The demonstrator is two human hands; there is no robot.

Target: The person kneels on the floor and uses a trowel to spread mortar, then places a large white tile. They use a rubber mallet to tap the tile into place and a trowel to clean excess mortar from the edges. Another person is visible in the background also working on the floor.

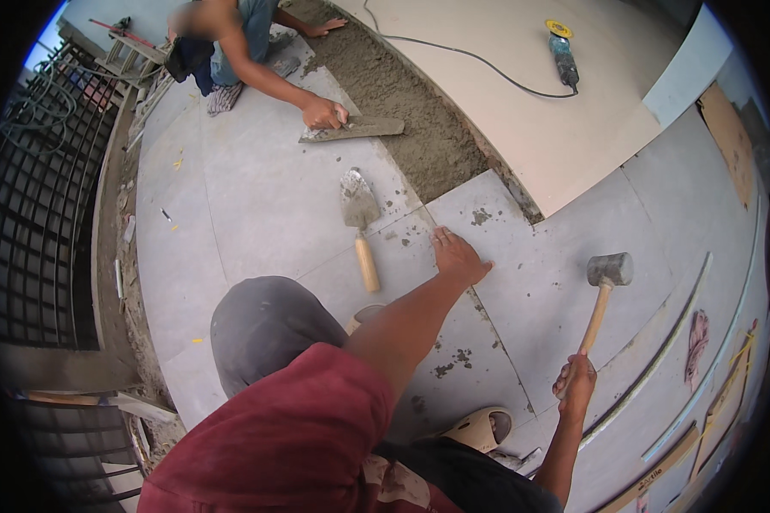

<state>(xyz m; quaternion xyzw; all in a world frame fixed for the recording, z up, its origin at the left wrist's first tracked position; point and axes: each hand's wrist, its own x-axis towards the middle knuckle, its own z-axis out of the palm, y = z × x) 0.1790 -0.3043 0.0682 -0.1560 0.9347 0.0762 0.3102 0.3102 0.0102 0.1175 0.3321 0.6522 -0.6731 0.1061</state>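
My left hand (458, 256) lies with its fingers spread on a grey floor tile (513, 274), near the tile's corner beside the wet mortar bed (419, 120). My right hand (575, 380) is closed round the wooden handle of a mallet (609, 270) with a dark grey head. That head appears over the tiles to the right. Left of my left hand rests a pointed trowel (360, 202), its blade crusted with mortar and its wooden handle toward me. A co-worker's hand (323, 113) holds a long flat trowel (355, 128) at the mortar's edge; their other hand (327, 27) is by the mortar.
An angle grinder (563, 60) with a yellow disc and a cord lies on a beige slab (522, 111). Long straight strips (654, 363) and a pinkish rag (697, 342) lie at the right. Black metal grating (43, 222) borders the left side. Mortar crumbs (479, 216) dot the tiles.
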